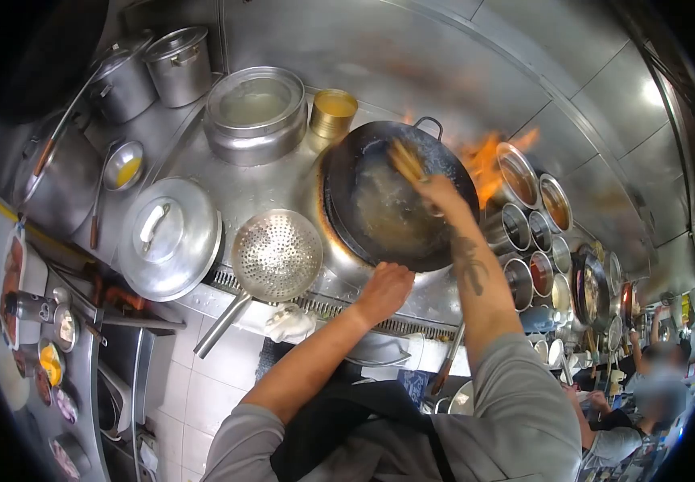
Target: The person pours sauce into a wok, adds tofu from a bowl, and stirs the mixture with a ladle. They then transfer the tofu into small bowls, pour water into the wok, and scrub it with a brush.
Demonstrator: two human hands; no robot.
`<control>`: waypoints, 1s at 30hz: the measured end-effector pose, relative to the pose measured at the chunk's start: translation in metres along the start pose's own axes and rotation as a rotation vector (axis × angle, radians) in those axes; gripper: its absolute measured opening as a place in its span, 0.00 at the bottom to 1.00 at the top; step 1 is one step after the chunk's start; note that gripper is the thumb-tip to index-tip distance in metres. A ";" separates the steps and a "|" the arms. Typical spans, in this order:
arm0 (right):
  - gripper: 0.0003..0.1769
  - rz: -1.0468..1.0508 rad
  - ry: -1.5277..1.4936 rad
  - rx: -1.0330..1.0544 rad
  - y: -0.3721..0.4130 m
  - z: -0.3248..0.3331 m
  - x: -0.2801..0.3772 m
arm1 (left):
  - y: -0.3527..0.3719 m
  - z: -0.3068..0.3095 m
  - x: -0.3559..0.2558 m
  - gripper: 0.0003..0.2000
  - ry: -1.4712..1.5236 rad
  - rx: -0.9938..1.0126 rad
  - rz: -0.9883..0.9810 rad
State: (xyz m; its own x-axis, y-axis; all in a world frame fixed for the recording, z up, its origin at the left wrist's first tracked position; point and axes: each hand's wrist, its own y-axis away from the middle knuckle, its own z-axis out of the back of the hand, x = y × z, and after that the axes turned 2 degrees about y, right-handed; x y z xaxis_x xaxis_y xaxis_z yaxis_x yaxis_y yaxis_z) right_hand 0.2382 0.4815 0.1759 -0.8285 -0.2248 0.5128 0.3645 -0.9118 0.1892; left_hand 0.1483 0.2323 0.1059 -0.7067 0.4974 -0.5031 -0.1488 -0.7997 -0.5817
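A dark wok [347,181] with cloudy liquid in it sits tilted over the burner at the middle of the range. My left hand [388,287] is closed at its near edge; the exact hold, on rim or handle, is hidden by the fingers. Inside the wok, my right hand [439,195] grips a bamboo wok brush [406,162], its bristles blurred above the liquid. Flames [488,169] rise behind the wok's right side.
Left of the wok lie a perforated strainer [277,253] and a domed lid [169,237]. Behind stand a large pot [255,120] and a yellow-filled can [333,112]. Several seasoning containers [516,225] line the right. Other people [625,434] are at far right.
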 end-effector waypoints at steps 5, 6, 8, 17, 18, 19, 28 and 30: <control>0.25 0.229 0.402 0.054 0.095 -0.047 0.042 | 0.002 0.015 -0.010 0.07 0.001 0.141 0.041; 0.26 0.238 0.465 0.105 0.107 -0.038 0.026 | 0.005 0.021 -0.017 0.11 -0.026 0.114 0.039; 0.25 0.186 0.601 0.169 0.107 -0.007 0.009 | 0.005 0.036 -0.027 0.17 -0.049 0.104 0.047; 0.23 0.143 0.590 0.097 0.105 -0.015 0.016 | 0.033 0.123 -0.051 0.18 0.288 -0.003 0.203; 0.24 0.125 0.650 0.095 0.111 -0.009 -0.001 | 0.050 0.130 -0.045 0.17 0.319 -0.018 0.258; 0.24 0.125 0.709 0.095 0.108 0.001 -0.016 | 0.064 0.136 -0.041 0.16 0.340 -0.043 0.321; 0.27 0.303 0.660 0.065 0.069 -0.009 0.027 | 0.139 0.134 -0.027 0.11 0.240 0.035 0.374; 0.24 0.296 0.664 0.066 0.063 0.010 0.019 | 0.156 0.129 -0.018 0.11 0.216 0.045 0.403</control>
State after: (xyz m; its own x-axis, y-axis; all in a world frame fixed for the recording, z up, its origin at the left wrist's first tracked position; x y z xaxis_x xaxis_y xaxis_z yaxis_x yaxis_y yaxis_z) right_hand 0.2493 0.4232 0.2060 -0.7668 -0.6389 -0.0617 0.6206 -0.7626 0.1824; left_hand 0.0487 0.0555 0.1064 -0.5543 0.1985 -0.8083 0.0754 -0.9552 -0.2863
